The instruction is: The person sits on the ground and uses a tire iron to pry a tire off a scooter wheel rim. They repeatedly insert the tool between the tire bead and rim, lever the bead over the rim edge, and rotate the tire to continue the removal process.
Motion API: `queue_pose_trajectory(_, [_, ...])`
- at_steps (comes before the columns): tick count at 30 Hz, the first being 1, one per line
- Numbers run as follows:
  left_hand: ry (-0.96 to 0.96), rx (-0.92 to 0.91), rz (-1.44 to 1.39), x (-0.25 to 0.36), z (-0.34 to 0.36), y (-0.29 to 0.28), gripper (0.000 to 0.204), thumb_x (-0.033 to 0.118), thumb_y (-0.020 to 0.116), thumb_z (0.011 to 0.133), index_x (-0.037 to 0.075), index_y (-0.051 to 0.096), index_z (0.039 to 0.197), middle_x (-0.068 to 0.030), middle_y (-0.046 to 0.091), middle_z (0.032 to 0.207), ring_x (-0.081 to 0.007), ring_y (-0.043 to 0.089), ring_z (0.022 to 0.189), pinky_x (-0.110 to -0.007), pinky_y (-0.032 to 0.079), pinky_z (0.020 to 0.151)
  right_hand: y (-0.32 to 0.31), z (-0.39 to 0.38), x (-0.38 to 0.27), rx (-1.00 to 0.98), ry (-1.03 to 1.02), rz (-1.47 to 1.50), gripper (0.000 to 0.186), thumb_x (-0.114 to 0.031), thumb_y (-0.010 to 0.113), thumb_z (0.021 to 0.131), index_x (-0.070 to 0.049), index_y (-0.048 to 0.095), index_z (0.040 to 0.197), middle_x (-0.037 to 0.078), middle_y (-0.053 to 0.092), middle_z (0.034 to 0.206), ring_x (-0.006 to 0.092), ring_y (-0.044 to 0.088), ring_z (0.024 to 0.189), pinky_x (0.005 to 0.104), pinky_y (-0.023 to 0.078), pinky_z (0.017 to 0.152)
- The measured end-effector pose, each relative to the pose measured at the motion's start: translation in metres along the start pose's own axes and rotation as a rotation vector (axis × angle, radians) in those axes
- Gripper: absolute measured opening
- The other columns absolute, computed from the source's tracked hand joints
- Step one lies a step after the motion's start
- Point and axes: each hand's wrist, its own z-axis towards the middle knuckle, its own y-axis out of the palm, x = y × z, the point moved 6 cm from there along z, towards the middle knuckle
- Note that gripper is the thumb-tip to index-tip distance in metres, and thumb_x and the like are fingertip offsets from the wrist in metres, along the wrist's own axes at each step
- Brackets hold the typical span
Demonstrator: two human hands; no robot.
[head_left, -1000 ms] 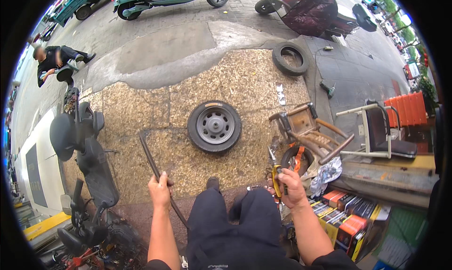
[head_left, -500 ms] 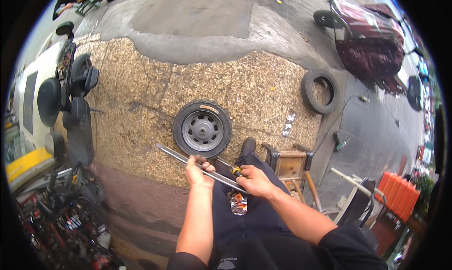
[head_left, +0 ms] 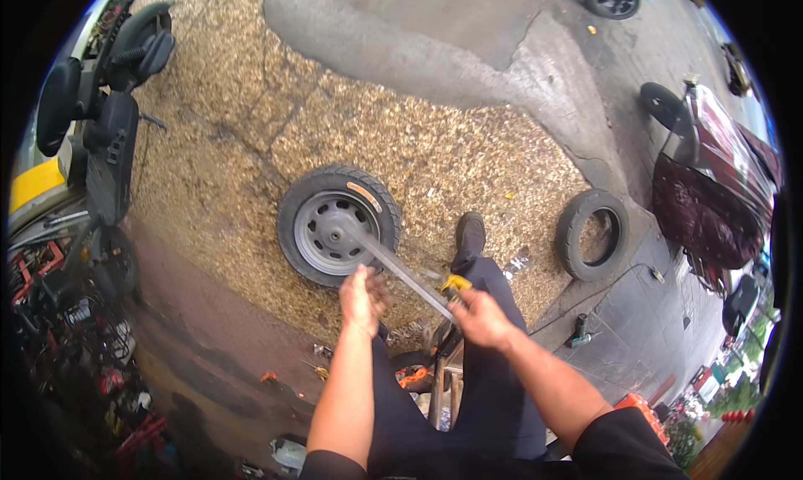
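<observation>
My right hand (head_left: pixel 483 317) is closed around one end of a long flat metal bar (head_left: pixel 414 285). A tool with a yellow-and-black handle (head_left: pixel 456 285), which looks like a screwdriver, is in the same grip. The bar is smeared by motion, and its far end passes over a small wheel with a tyre (head_left: pixel 316 250) lying flat on the ground. My left hand (head_left: pixel 362 302) is just below the wheel, beside the bar but apart from it. Its fingers are blurred and look loosely parted, with nothing seen in them.
A loose tyre (head_left: pixel 592 236) lies to the right, near a green-and-black power tool (head_left: pixel 579 331). A wooden stool (head_left: pixel 447 384) is between my legs. A scooter (head_left: pixel 109 145) stands at left above cluttered parts (head_left: pixel 84 371); a covered scooter (head_left: pixel 711 187) is at far right.
My left hand has let go of the metal bar. In my right hand the bar has swung up over the wheel. The view has turned, and the stool now shows between my legs.
</observation>
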Motion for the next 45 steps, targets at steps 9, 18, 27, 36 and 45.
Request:
queue_pose_trajectory(9, [0.654,0.465,1.128,0.096,0.166,-0.011,0.031,0.018,0.074,0.085,0.004,0.068,0.113,-0.0225,0.069,0.108,-0.0393,0.067,0.1,-0.046,0.052,0.088,-0.15,0.171,0.045,0.208,-0.036,-0.625,0.029,-0.027,0.062,0.092,0.001,0.063,0.097,0.029,0.066,0.086,0.0484,0.065,0.089,0.0546,0.05,0.08])
queue_pose_trajectory(18, [0.744,0.421,1.607,0.142,0.271,-0.023,0.041,0.02,0.077,0.083,0.016,0.068,0.123,-0.0118,0.064,0.122,-0.0346,0.058,0.119,-0.046,0.048,0.101,-0.176,0.277,0.133,0.212,-0.175,-0.577,0.028,-0.026,0.065,0.093,0.002,0.062,0.091,0.02,0.061,0.067,0.0326,0.06,0.061,0.0443,0.047,0.059])
queue_pose_trajectory(27, [0.788,0.363,1.505,0.153,0.278,-0.033,0.024,0.011,0.075,0.082,0.008,0.068,0.105,-0.0185,0.065,0.109,-0.0388,0.062,0.11,-0.048,0.051,0.093,-0.168,0.332,0.211,0.139,-0.019,-0.728,0.041,-0.038,0.061,0.093,0.001,0.066,0.087,0.028,0.068,0.084,0.0454,0.067,0.086,0.0488,0.052,0.077])
queue_pose_trajectory(36, [1.08,0.411,1.526,0.117,0.154,-0.065,0.015,0.005,0.073,0.078,0.005,0.063,0.09,-0.0166,0.061,0.09,-0.0407,0.063,0.093,-0.051,0.051,0.078,-0.148,0.324,0.228,0.229,-0.053,-0.514,0.037,-0.036,0.062,0.095,0.001,0.065,0.089,0.018,0.065,0.07,0.0322,0.066,0.07,0.0453,0.049,0.067])
queue_pose_trajectory(45, [1.482,0.839,1.243,0.054,0.036,-0.096,0.016,0.004,0.074,0.071,0.006,0.064,0.084,-0.0123,0.059,0.082,-0.0359,0.064,0.08,-0.047,0.052,0.07,-0.15,0.308,0.215,0.257,-0.152,-0.311,0.029,-0.025,0.069,0.093,0.003,0.067,0.084,0.009,0.065,0.068,0.0159,0.059,0.063,0.0376,0.046,0.057])
